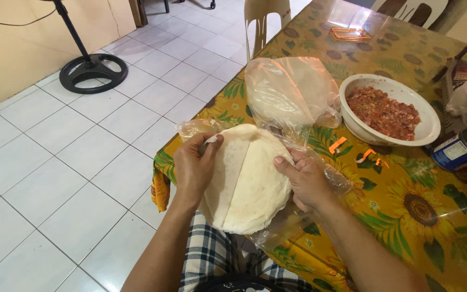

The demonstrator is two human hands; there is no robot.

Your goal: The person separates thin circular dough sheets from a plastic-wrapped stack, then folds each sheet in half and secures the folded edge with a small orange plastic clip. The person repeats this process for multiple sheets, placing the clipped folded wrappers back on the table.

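Left grip [194, 166] pinching wrapper stack [247, 181] edge, right grip [305, 177] steadying (table corner [164, 162])

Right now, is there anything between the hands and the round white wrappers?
Nothing visible. The left hand pinches the top sheet of the wrappers directly, and the right hand touches the stack's other edge. The clear plastic bag lies under the stack.

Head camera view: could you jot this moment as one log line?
left hand: peeling top wrapper | right hand: holding wrapper stack | nearby: plastic bag, bowl of filling | surface: sunflower tablecloth
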